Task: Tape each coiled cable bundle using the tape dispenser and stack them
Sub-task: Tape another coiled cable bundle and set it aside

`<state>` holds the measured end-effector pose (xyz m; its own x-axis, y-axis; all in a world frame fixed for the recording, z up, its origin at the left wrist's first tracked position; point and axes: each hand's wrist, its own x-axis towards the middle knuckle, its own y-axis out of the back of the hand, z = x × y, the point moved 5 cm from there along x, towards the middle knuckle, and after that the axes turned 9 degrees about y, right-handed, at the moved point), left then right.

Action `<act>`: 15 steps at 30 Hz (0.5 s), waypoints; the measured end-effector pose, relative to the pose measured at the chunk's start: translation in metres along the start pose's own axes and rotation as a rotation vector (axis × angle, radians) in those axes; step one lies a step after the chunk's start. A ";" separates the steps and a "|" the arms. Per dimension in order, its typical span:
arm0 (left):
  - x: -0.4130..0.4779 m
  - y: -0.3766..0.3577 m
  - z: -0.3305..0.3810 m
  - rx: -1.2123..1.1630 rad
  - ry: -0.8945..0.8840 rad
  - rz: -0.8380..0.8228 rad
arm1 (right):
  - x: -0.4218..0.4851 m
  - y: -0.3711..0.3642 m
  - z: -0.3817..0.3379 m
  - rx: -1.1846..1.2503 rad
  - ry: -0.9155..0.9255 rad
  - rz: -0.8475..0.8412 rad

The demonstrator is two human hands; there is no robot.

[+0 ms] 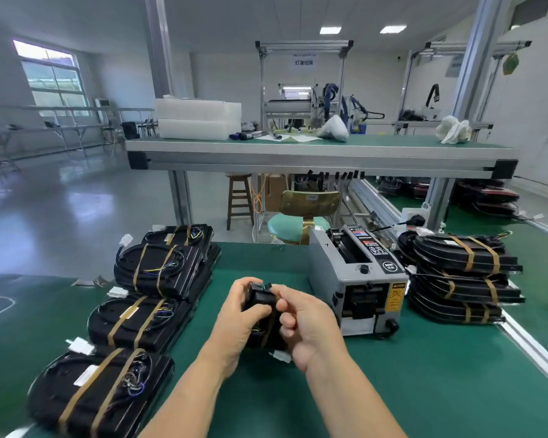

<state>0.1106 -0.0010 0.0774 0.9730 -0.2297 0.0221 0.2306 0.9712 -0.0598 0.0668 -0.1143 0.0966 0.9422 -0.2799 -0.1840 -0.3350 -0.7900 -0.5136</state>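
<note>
Both hands hold one black coiled cable bundle (261,300) upright above the green mat (393,374), in the middle of the view. My left hand (239,317) grips its left side with the thumb across the front. My right hand (301,320) pinches its upper right edge, fingers curled; most of the bundle is hidden between the hands. A white connector (281,356) hangs below it. The grey tape dispenser (358,279) stands just right of my hands. Taped bundles lie stacked at left (159,270) and at right (462,276).
Two more taped bundles (136,324) (102,390) lie along the near left of the mat. A raised shelf (298,150) with white boxes crosses the back. A green chair (298,222) and a wooden stool (238,200) stand beyond the table's far edge.
</note>
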 end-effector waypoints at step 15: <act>-0.002 -0.001 -0.003 -0.162 0.008 0.018 | 0.002 -0.013 0.021 0.232 -0.076 0.003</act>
<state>0.1087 -0.0014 0.0743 0.9770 -0.2130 0.0116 0.2103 0.9525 -0.2203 0.0728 -0.0935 0.0852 0.9414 -0.2330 -0.2439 -0.3373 -0.6401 -0.6903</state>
